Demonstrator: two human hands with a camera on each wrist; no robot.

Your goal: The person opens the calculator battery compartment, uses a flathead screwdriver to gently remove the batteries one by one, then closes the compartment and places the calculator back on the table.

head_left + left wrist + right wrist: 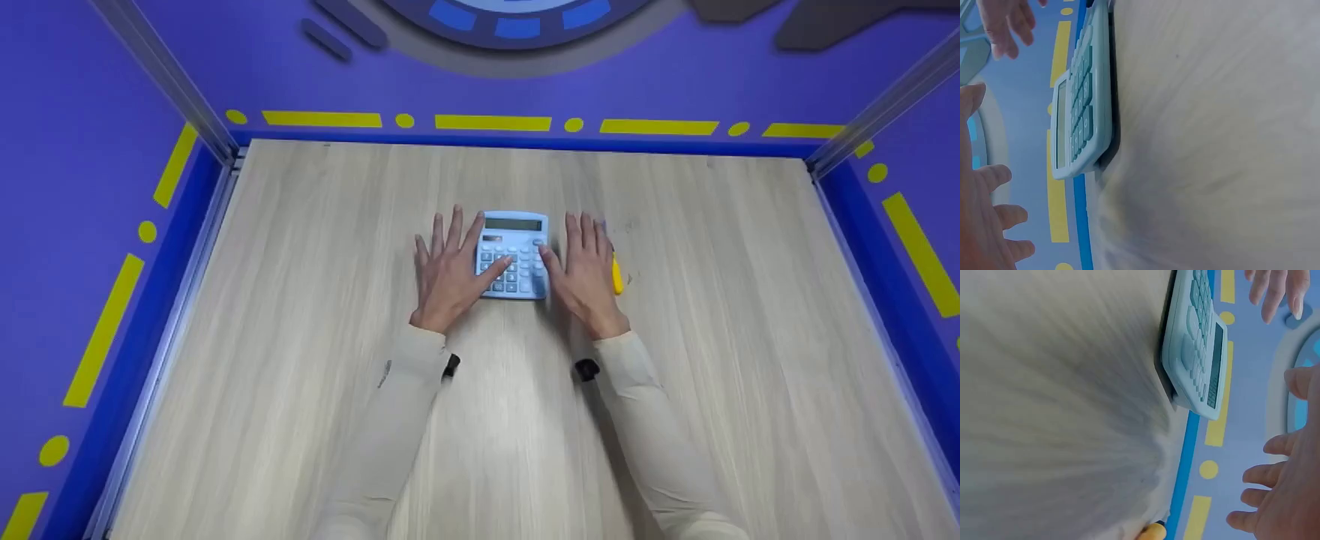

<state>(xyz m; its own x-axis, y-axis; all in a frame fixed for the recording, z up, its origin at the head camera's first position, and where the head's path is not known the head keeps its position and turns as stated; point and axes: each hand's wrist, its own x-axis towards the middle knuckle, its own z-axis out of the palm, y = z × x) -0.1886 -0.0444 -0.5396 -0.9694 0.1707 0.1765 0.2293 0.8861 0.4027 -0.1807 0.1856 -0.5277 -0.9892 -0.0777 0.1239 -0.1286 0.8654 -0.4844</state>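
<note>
A pale blue calculator (531, 287) lies face up on the wooden table, its display at the far end. My left hand (448, 279) is at its left side, fingers spread, the thumb reaching over the keys. At its right side my right hand (586, 279) has its fingers extended, the thumb over the right edge. Both wrist views show a gap between the hands and the calculator (1086, 112), so neither grips it. Partly hidden beside the right hand is a slim yellow object (617, 276); its kind cannot be made out.
The light wood table (300, 300) is bounded by a blue back wall (495, 94) and blue side panels with yellow markings. Metal rails (172, 300) run along its sides. A dark band piece (586, 369) is on each wrist.
</note>
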